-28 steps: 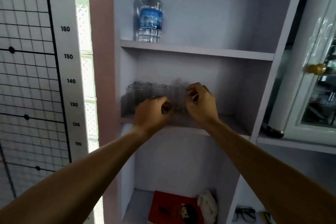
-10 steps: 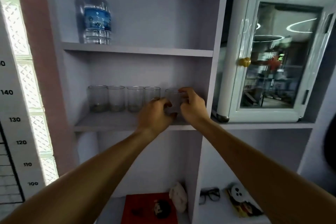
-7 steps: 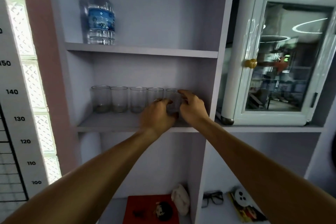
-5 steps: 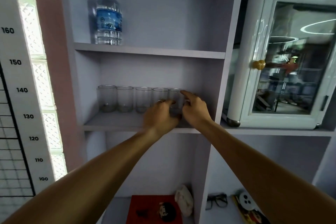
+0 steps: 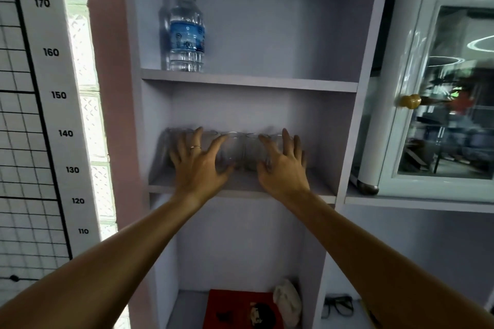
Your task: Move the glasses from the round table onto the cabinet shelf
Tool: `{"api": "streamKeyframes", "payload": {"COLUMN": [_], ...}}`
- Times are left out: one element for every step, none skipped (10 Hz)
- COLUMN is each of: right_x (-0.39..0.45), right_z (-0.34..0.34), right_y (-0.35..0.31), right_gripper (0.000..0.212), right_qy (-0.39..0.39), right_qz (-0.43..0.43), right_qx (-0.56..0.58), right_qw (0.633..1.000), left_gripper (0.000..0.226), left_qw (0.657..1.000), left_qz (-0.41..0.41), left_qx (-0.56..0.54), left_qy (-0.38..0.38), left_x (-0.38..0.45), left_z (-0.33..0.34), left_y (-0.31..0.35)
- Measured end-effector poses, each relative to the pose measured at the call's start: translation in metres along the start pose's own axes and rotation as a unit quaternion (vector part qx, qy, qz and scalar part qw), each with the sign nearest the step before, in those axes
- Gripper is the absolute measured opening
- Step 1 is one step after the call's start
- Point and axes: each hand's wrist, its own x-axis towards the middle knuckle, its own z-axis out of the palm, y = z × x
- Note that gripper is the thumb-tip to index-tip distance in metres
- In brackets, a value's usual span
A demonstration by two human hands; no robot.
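Both hands have let go of the glasses. The left hand (image 5: 199,168) and the right hand (image 5: 283,168) now hover palm-forward in front of the row, fingers spread wide and holding nothing; the left one wears a ring. Half a second ago they were closed together around the glass at the right end of the row, so that glass has just been set down and released.

The glasses (image 5: 232,151) stand upright in a line on the middle cabinet shelf (image 5: 240,184), toward its back, side by side. Motion blur smears the row, so an exact count is hard here, though it looks like about five, with the outer ones partly hidden behind the fingers. I judge the placing step finished: nothing is in either hand, and the open palms read as a last steadying or a drawing back from the shelf.

Against the earlier picture, the hands have moved apart from one tight cluster at the right end to a wide stance spanning the row, and the view has swung left, bringing the height chart (image 5: 53,93) back into frame. The water bottle (image 5: 186,35) stays on the shelf above, untouched. The round table is out of view, so whether more glasses wait there cannot be told.
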Motion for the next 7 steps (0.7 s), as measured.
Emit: {"api": "streamKeyframes", "payload": {"right_x": [0.005,0.006,0.006,0.008,0.005,-0.010,-0.036], "right_z": [0.009,0.012,0.012,0.007,-0.005,-0.006,-0.005], "right_y": [-0.009,-0.012,-0.014,-0.016,-0.022,-0.026,-0.033], "right_gripper": [0.065,0.066,0.067,0.069,0.074,0.071,0.061], "right_qy": [-0.013,-0.009,-0.009,-0.024,-0.031,-0.015,0.019], "right_qz": [0.011,0.021,0.026,0.031,0.049,0.049,0.047], "right_qx": [-0.016,-0.024,-0.027,-0.025,-0.014,-0.003,0.069], "right_qw": [1.000,0.999,0.999,0.999,0.998,0.999,0.996], "left_gripper": [0.077,0.080,0.082,0.083,0.081,0.071,0.055], "left_qw": [0.997,0.996,0.995,0.993,0.994,0.996,0.991], "left_qz": [-0.034,-0.029,-0.027,-0.029,-0.014,0.006,0.032], "left_qx": [-0.001,-0.001,-0.004,-0.014,-0.031,-0.035,-0.083], "left_qy": [-0.071,-0.085,-0.095,-0.114,-0.105,-0.084,-0.097], "left_x": [0.001,0.000,0.000,0.002,0.001,-0.007,-0.022], "left_z": [-0.004,-0.007,-0.008,-0.011,-0.015,-0.019,-0.025], "left_y": [-0.005,-0.005,-0.005,-0.006,-0.014,-0.021,-0.028]}}
